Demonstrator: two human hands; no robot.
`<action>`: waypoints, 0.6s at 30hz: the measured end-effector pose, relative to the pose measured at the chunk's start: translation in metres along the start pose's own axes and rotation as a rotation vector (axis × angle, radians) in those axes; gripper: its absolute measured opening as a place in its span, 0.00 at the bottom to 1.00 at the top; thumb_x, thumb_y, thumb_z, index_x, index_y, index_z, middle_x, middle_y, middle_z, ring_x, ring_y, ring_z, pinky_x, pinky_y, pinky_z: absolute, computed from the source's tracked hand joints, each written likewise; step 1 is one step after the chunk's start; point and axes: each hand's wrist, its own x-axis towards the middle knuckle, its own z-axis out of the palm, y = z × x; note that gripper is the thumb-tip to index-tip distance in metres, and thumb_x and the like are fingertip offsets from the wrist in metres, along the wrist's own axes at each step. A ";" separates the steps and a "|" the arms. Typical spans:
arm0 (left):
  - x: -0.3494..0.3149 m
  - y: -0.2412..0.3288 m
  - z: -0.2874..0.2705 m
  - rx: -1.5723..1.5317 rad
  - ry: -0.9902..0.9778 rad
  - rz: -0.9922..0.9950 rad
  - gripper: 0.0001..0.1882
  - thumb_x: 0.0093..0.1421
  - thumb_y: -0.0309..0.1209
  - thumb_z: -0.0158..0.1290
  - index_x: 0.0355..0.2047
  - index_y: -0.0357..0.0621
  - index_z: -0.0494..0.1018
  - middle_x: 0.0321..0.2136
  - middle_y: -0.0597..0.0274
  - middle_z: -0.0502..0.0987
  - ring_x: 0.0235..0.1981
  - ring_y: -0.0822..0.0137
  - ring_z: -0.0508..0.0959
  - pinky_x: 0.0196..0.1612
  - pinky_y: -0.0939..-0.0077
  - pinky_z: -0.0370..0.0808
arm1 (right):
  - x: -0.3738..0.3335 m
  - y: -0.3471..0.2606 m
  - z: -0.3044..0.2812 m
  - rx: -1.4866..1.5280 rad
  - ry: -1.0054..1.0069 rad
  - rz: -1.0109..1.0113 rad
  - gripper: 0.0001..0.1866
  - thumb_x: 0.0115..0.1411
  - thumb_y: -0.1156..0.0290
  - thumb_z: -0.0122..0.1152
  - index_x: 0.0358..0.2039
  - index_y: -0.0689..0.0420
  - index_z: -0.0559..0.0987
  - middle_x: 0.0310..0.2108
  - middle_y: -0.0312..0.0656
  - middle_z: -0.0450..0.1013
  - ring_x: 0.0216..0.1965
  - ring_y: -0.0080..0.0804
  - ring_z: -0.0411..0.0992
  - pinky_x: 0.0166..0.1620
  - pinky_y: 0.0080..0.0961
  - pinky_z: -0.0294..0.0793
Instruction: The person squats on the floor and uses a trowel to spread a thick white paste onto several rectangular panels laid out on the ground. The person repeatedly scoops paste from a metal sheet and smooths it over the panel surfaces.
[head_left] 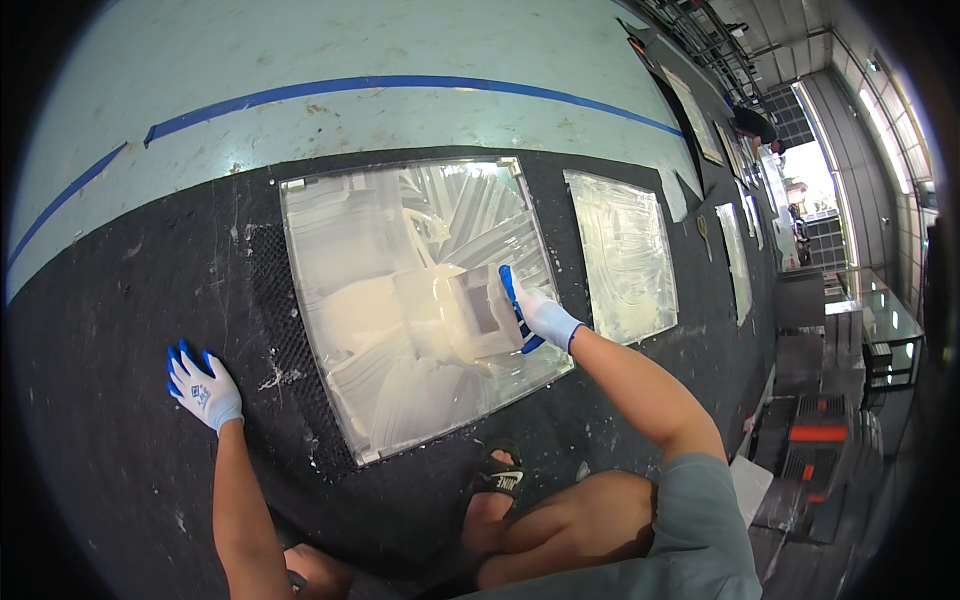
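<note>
My right hand, in a white glove with blue fingertips, grips a wide, flat spreader. Its blade lies against a square, glossy panel in front of me. Cream-coloured paste covers the middle of the panel, thickest just left of the blade, and thin streaks fan out toward the edges. My left hand, gloved alike, rests palm down on the black floor mat, left of the panel. Its fingers are spread and it holds nothing.
A second coated panel lies to the right, a narrower-looking one beyond it. Near that lies a brush-like tool. Blue tape crosses the pale floor ahead. My sandalled foot is close to the panel. Another person is far right.
</note>
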 end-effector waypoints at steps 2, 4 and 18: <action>0.000 0.004 -0.003 0.001 -0.007 0.004 0.31 0.71 0.45 0.49 0.71 0.50 0.66 0.73 0.54 0.64 0.73 0.52 0.63 0.76 0.45 0.52 | 0.001 0.000 0.002 -0.015 0.040 -0.005 0.58 0.65 0.19 0.35 0.55 0.70 0.80 0.43 0.58 0.80 0.38 0.47 0.84 0.30 0.40 0.88; 0.001 0.003 -0.004 0.042 -0.002 0.021 0.29 0.70 0.45 0.50 0.68 0.48 0.69 0.70 0.52 0.67 0.71 0.52 0.65 0.73 0.47 0.57 | 0.002 0.001 0.008 -0.215 0.069 -0.054 0.49 0.65 0.26 0.47 0.48 0.69 0.83 0.38 0.58 0.82 0.39 0.48 0.84 0.38 0.42 0.86; 0.000 -0.005 0.009 -0.051 0.018 0.013 0.31 0.70 0.47 0.50 0.70 0.53 0.68 0.73 0.54 0.64 0.74 0.51 0.61 0.76 0.43 0.50 | -0.033 -0.018 0.081 -0.712 0.036 -0.666 0.15 0.67 0.62 0.60 0.47 0.56 0.83 0.42 0.55 0.81 0.46 0.59 0.78 0.50 0.49 0.77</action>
